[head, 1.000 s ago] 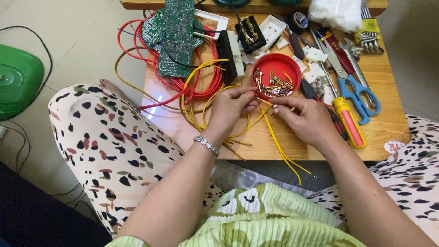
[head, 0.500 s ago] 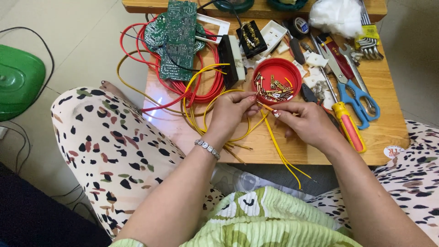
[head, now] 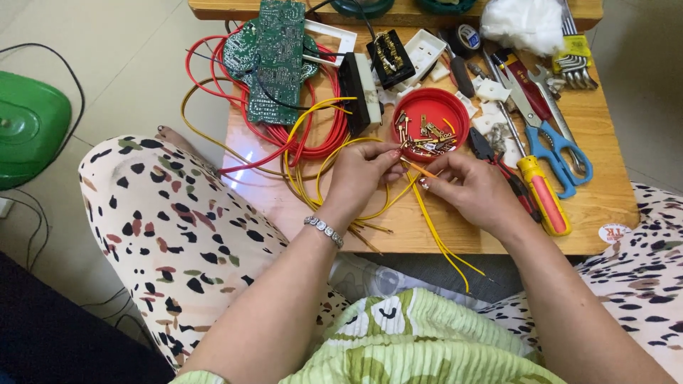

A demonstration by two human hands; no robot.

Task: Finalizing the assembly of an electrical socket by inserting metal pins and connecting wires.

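My left hand point(head: 361, 176) and my right hand point(head: 471, 189) meet over a small wooden table point(head: 612, 206). Both pinch the same thin yellow wire point(head: 420, 171) between their fingertips. More yellow wires point(head: 434, 235) trail from under my right hand over the table's near edge. Just beyond my fingers sits a red round dish point(head: 455, 107) with several small brass terminals in it.
A green circuit board point(head: 274, 60) lies on coils of red wire point(head: 320, 139) at the table's far left. Blue-handled scissors point(head: 555, 142), a red and yellow screwdriver point(head: 544, 203), black switch parts point(head: 390, 58) and white plastic pieces lie to the right. A green object point(head: 28, 131) stands on the floor.
Both hands stay together on the yellow wire; the fingers have shifted slightly. The view has moved a little, so the table sits lower in frame.
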